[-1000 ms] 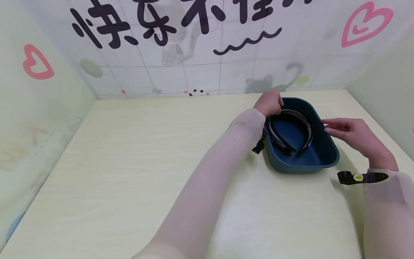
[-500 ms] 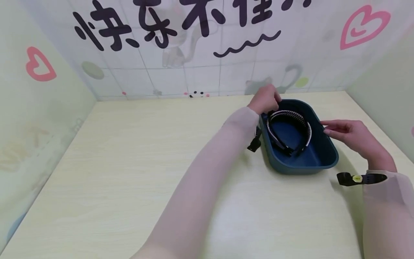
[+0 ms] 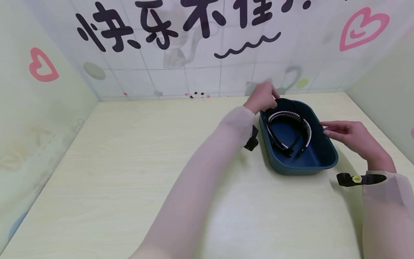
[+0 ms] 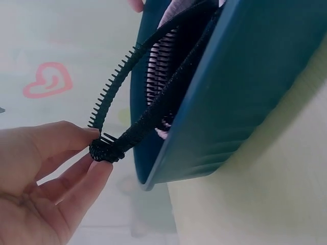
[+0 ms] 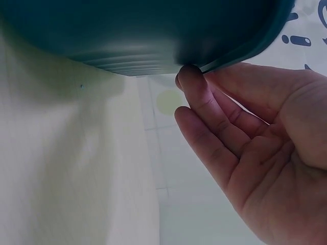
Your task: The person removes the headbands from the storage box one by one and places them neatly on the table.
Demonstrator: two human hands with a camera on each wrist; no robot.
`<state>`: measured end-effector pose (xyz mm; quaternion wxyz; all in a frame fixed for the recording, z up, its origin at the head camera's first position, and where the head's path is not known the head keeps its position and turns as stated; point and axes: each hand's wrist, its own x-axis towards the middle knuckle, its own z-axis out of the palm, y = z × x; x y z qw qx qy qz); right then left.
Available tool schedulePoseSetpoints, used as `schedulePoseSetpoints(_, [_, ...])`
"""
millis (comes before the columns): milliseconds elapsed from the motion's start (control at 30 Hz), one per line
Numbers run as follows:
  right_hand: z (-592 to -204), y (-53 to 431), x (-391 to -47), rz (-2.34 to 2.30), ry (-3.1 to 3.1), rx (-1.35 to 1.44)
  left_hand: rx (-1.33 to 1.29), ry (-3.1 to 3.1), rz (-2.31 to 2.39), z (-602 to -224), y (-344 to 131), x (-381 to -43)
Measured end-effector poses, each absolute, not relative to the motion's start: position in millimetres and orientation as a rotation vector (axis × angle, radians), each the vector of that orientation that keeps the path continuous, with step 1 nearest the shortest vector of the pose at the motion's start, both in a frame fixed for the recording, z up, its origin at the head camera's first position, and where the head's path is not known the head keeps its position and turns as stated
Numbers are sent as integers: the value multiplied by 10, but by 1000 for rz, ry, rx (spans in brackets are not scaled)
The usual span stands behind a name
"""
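My left hand (image 3: 262, 97) pinches a black toothed headband (image 4: 140, 126) at its curved top, between thumb and fingers. That band rises over the far left rim of a dark blue plastic box (image 3: 300, 172), its lower part still inside. A pale, black-toothed headband (image 3: 286, 114) lies in the box, its ends toward the near side. On the box's right side, my right hand (image 3: 352, 136) touches the rim with fairly straight fingertips. In the right wrist view, its fingers (image 5: 198, 92) rest close under the box lip.
The box stands at the right of a pale wooden table (image 3: 129, 162). A white printed backdrop (image 3: 194, 79) closes off the far edge, and a side wall (image 3: 385, 86) rises on the right. Black straps (image 3: 362, 178) sit around both wrists.
My left hand has drawn back left and slightly up, and the black headband now shows above the far rim. The right hand stays at the box's right rim.
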<state>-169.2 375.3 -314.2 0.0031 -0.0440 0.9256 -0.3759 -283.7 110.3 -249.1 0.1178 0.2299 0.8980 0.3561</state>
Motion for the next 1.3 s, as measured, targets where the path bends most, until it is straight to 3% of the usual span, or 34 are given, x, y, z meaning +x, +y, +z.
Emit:
schedulePoseSetpoints(567, [-3134,3742,-1683,-1156,2905,-144,757,2655,1099,-2216,712,-2960])
schedulePoseSetpoints(1300, [-3139,3749,-1679,-1126,2913,-131,548,2671,1097,-2128,-69,-3054])
